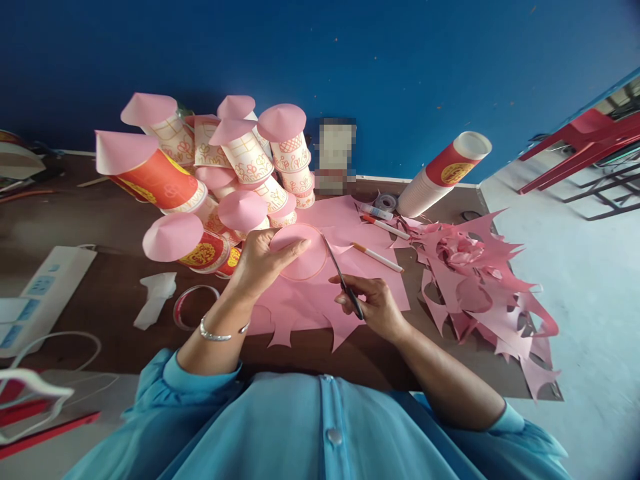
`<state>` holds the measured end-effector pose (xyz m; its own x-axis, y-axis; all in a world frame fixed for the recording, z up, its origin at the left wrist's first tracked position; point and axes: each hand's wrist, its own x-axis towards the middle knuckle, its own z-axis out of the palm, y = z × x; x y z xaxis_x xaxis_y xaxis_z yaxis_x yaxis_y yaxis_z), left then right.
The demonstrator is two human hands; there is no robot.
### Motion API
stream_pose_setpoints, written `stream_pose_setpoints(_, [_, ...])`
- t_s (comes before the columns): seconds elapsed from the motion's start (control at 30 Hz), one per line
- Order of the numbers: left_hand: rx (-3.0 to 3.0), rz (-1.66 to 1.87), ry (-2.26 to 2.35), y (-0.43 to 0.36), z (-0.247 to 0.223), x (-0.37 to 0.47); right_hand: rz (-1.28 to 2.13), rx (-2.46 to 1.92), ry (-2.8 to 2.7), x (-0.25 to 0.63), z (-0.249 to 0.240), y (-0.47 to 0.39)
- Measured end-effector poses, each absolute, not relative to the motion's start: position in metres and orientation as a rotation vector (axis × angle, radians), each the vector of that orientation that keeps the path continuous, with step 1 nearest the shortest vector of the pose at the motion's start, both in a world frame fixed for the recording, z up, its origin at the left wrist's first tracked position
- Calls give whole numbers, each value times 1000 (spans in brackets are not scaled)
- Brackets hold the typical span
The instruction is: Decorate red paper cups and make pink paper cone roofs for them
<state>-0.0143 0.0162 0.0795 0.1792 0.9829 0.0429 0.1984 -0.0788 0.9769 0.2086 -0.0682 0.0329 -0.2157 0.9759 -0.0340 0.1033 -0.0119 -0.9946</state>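
My left hand (265, 261) pinches a round pink paper disc (305, 257) by its left side, the thumb lying across its face. An orange-brown line runs along the disc's edge. In my right hand (373, 303) is a pair of scissors (344, 275) with dark handles, the blades pointing up toward the disc's right edge. Whether the blades touch the paper I cannot tell. Under both hands lie pink paper sheets (295, 307) with scalloped cut-outs along the near edge. Two markers, one with an orange-brown cap (377, 257) and one with a red cap (385, 227), rest on the right.
Paper cups with pink cone tops (243, 210) stand in stacks at left. A tall cup stack (435, 173) leans at back right, beside a heap of pink scraps (470, 273). A tape roll (195, 307), crumpled white paper (155, 299) and a power strip (47, 293) lie at left.
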Motion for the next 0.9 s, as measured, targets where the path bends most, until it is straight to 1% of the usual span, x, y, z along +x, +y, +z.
stream_pose_setpoints(0.37, [1425, 1040, 1232, 16, 84, -12, 1363, -1177, -1403, 208, 34, -69])
stream_pose_setpoints(0.7, [1561, 997, 1200, 19, 81, -16, 1364, -1194, -1419, 208, 37, -68])
stream_pose_setpoints(0.9, [1491, 988, 1223, 17, 84, -16, 1344, -1206, -1457, 209, 37, -68])
